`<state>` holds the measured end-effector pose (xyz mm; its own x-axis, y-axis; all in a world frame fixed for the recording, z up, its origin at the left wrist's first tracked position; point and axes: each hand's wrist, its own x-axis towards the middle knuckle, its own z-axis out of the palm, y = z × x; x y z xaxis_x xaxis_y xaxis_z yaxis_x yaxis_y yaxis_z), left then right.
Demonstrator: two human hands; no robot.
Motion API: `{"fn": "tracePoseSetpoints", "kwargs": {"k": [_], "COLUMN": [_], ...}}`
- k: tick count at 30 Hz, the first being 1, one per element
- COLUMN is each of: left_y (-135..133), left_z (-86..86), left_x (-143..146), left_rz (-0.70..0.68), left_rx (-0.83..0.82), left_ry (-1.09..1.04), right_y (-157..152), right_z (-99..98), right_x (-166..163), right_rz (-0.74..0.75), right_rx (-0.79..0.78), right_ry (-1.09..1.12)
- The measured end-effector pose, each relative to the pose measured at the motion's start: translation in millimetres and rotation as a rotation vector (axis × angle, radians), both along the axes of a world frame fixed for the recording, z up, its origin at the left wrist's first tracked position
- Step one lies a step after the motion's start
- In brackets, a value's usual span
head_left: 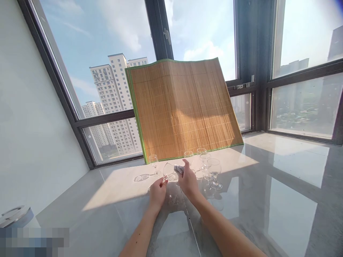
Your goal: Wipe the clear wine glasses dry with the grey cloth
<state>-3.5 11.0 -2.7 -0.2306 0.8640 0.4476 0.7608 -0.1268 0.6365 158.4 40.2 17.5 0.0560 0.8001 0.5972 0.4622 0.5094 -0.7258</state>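
My left hand (pixel 158 192) is closed near the stem of a clear wine glass (pixel 168 170), which is tilted with its bowl toward the right. A crumpled white cloth (pixel 178 169) is pinched in my right hand (pixel 189 181), right at the mouth of that glass. Whether part of the cloth is inside the bowl, I cannot tell. Another stemmed glass (pixel 153 160) stands upright to the left, casting a shadow. Right of my hands several more stand in a group, the nearest glass (pixel 214 168) being the largest in view.
A folded bamboo mat (pixel 182 107) with green edging leans on the window behind the glasses. They stand on a glossy tiled surface (pixel 128 214), partly sunlit. A white wall (pixel 32 107) rises at the left, with a white, round-topped object (pixel 18 217) below it.
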Motion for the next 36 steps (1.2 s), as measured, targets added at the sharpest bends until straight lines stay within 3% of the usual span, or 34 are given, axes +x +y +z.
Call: {"fn": "tracePoseSetpoints", "kwargs": {"k": [3, 7, 14, 17, 22, 27, 31, 33, 36], "left_y": [-0.3, -1.9, -2.4, 0.4, 6.9, 7.0, 5.1, 4.4, 3.5], "left_z": [0.9, 2.7, 1.6, -1.1, -5.4, -4.8, -3.3, -2.7, -1.7], "left_x": [-1.1, -4.0, -2.5, -2.1, -5.3, -4.2, -3.2, -4.5, -7.4], "left_rz": [0.023, 0.050, 0.025, 0.012, 0.009, -0.030, -0.058, -0.034, 0.009], "left_rx": [-0.013, -0.063, -0.034, -0.012, 0.017, 0.015, 0.007, -0.005, -0.034], "left_ry": [0.025, 0.139, 0.349, 0.302, 0.040, -0.076, -0.079, -0.043, 0.060], "right_y": [1.5, 2.9, -0.6, -0.4, 9.7, 17.2, 7.7, 3.5, 4.0], "right_z": [-0.6, -0.2, 8.7, 11.9, 4.3, -7.3, 0.1, 6.6, 12.8], "right_x": [-2.5, -8.4, -4.0, 2.9, 6.6, -2.9, -8.2, -7.4, -2.4], "right_rz": [0.122, 0.263, 0.184, 0.091, 0.014, 0.187, 0.351, 0.386, 0.324], "right_rx": [-0.051, 0.005, 0.076, 0.049, -0.083, -0.231, -0.352, -0.315, -0.186], "right_ry": [0.074, 0.158, 0.280, 0.277, 0.321, 0.412, 0.538, 0.625, 0.699]}}
